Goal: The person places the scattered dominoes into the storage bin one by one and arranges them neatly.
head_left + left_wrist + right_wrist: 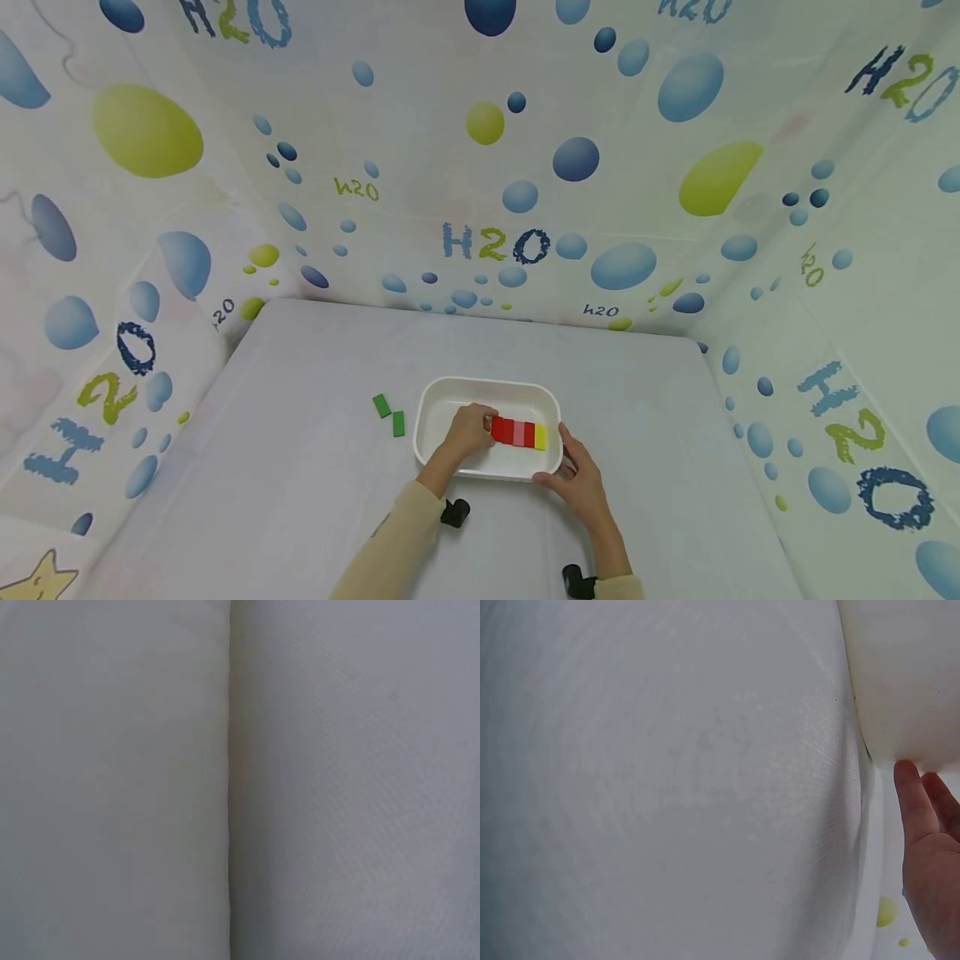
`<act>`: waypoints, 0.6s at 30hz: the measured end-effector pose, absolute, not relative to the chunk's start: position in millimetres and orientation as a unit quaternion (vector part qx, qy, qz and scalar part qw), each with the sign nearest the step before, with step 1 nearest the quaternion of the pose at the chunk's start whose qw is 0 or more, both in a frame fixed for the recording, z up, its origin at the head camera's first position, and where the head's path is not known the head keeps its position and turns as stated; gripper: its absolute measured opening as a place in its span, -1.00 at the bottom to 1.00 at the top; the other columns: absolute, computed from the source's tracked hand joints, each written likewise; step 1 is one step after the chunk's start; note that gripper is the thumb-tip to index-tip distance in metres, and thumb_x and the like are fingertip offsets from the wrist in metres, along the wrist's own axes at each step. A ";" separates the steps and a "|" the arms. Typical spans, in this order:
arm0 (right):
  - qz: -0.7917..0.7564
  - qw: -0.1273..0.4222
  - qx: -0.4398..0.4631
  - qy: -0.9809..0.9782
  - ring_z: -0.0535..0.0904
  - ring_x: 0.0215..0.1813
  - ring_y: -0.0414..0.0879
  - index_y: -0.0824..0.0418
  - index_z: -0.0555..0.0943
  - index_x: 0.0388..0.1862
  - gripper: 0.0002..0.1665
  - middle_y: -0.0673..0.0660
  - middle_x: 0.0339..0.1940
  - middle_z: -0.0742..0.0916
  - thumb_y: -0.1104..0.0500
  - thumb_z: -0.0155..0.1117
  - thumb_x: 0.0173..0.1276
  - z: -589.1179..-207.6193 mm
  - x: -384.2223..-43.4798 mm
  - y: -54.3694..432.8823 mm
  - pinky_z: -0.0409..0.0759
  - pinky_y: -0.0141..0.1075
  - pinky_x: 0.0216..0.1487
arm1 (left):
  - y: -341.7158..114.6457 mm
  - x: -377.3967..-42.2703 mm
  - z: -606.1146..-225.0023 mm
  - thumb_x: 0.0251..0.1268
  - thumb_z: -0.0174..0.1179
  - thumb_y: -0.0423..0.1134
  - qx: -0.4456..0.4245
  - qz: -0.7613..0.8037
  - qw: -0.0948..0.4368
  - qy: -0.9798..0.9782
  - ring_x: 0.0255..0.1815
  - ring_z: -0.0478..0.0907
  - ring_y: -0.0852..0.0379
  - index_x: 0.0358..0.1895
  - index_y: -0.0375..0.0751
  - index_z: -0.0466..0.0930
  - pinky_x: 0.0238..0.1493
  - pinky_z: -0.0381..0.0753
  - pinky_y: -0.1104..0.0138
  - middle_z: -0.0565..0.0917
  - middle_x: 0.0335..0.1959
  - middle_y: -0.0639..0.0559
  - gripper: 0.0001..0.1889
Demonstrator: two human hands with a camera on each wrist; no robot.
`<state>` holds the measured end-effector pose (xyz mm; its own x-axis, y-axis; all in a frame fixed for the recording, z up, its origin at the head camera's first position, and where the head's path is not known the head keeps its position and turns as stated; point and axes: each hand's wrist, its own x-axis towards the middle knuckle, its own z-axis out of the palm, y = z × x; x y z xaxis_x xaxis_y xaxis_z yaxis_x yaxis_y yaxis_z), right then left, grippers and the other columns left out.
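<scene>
A shallow white tray (491, 383) with rounded corners lies on the white-covered table. Inside it a row of small flat blocks runs left to right: red blocks (507, 431), a pink block (519, 434) among them, and a yellow block (540, 437) at the right end. Reaching over the near rim, my left hand (471, 429) pinches the leftmost red block with thumb and fingers. My right hand (581, 479) holds the tray's near right corner, thumb at the front rim and fingers along the right side. The right wrist view shows its fingertips (906, 771) against the tray wall.
Two green blocks (382, 406) lie on the table left of the tray. A black wrist camera mount (455, 513) sits at the left wrist, another mount (577, 582) at the right. Printed white curtains (480, 167) surround the table. Only white surfaces fill the left wrist view.
</scene>
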<state>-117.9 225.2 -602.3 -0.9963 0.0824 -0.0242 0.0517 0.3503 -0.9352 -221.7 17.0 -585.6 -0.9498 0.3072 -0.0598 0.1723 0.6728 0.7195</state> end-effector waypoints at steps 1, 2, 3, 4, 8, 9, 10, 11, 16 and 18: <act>0.568 0.013 -0.041 -0.822 0.39 0.41 0.13 -0.01 0.20 0.55 0.11 0.18 0.44 0.42 0.16 0.57 0.04 -602.5 -117.8 225.3 0.51 -0.17 0.22 | 17.0 -221.7 -585.7 -0.13 0.33 -0.55 0.136 0.381 0.087 0.911 -0.53 0.32 0.22 0.00 -0.38 0.67 -0.48 0.30 0.46 0.50 -0.58 0.05 -0.54; 0.568 0.012 -0.042 -0.822 0.39 0.41 0.13 -0.02 0.20 0.55 0.12 0.18 0.44 0.42 0.15 0.57 0.04 -602.7 -117.8 225.4 0.50 -0.17 0.22 | 17.0 -221.8 -585.8 -0.13 0.33 -0.55 0.138 0.380 0.087 0.910 -0.53 0.32 0.22 0.01 -0.38 0.67 -0.48 0.30 0.46 0.50 -0.58 0.05 -0.53; 0.569 0.012 -0.042 -0.821 0.39 0.41 0.13 -0.02 0.20 0.55 0.12 0.17 0.44 0.42 0.15 0.58 0.03 -602.8 -117.9 225.5 0.50 -0.18 0.22 | 17.0 -221.8 -585.7 -0.13 0.33 -0.55 0.140 0.380 0.087 0.910 -0.54 0.32 0.22 0.01 -0.38 0.67 -0.48 0.29 0.46 0.50 -0.58 0.05 -0.53; 0.568 0.012 -0.040 -0.822 0.39 0.41 0.14 -0.02 0.20 0.55 0.12 0.18 0.43 0.42 0.15 0.57 0.04 -603.0 -118.1 225.6 0.50 -0.18 0.22 | 17.0 -221.8 -585.7 -0.12 0.32 -0.55 0.140 0.380 0.089 0.910 -0.54 0.32 0.22 0.01 -0.38 0.67 -0.48 0.29 0.46 0.50 -0.58 0.05 -0.53; 0.567 0.015 -0.036 -0.823 0.38 0.41 0.16 -0.01 0.20 0.55 0.12 0.19 0.43 0.42 0.15 0.58 0.04 -602.8 -118.3 225.6 0.50 -0.17 0.22 | 17.1 -221.1 -585.7 -0.11 0.32 -0.55 0.138 0.378 0.096 0.910 -0.54 0.32 0.22 0.06 -0.35 0.65 -0.49 0.29 0.45 0.49 -0.58 0.07 -0.50; 0.567 0.015 -0.036 -0.823 0.38 0.41 0.16 -0.01 0.20 0.55 0.12 0.20 0.43 0.42 0.15 0.57 0.04 -602.6 -118.1 225.5 0.50 -0.17 0.22 | 17.0 -220.8 -585.6 -0.11 0.32 -0.54 0.137 0.377 0.098 0.911 -0.53 0.32 0.22 0.08 -0.34 0.64 -0.48 0.29 0.45 0.48 -0.58 0.08 -0.48; 0.566 0.015 -0.035 -0.824 0.38 0.41 0.17 0.00 0.19 0.55 0.12 0.20 0.43 0.42 0.15 0.57 0.04 -602.5 -117.9 225.5 0.50 -0.17 0.22 | 16.8 -220.2 -585.3 -0.10 0.32 -0.54 0.138 0.376 0.100 0.911 -0.53 0.32 0.22 0.10 -0.34 0.63 -0.48 0.29 0.45 0.48 -0.58 0.08 -0.47; 0.567 0.014 -0.036 -0.823 0.38 0.41 0.16 -0.01 0.19 0.55 0.13 0.20 0.44 0.42 0.15 0.58 0.03 -602.2 -117.8 225.4 0.49 -0.17 0.22 | 16.3 -219.7 -585.1 -0.10 0.32 -0.54 0.140 0.375 0.098 0.911 -0.53 0.32 0.22 0.11 -0.34 0.63 -0.48 0.29 0.44 0.48 -0.58 0.08 -0.46; 0.568 0.011 -0.038 -0.822 0.38 0.42 0.16 -0.02 0.19 0.55 0.13 0.19 0.44 0.41 0.15 0.57 0.03 -601.8 -117.8 225.3 0.49 -0.17 0.23 | 11.8 -214.4 -577.5 -0.07 0.33 -0.50 0.157 0.363 0.077 0.915 -0.50 0.33 0.22 0.14 -0.32 0.61 -0.46 0.32 0.43 0.51 -0.55 0.06 -0.45; 0.570 0.012 -0.039 -0.821 0.37 0.42 0.15 -0.03 0.20 0.55 0.12 0.19 0.44 0.41 0.15 0.57 0.04 -601.4 -118.0 225.7 0.49 -0.17 0.23 | 9.2 -212.1 -571.8 -0.02 0.33 -0.47 0.167 0.356 0.064 0.917 -0.48 0.34 0.22 0.17 -0.29 0.59 -0.45 0.34 0.43 0.53 -0.52 0.05 -0.45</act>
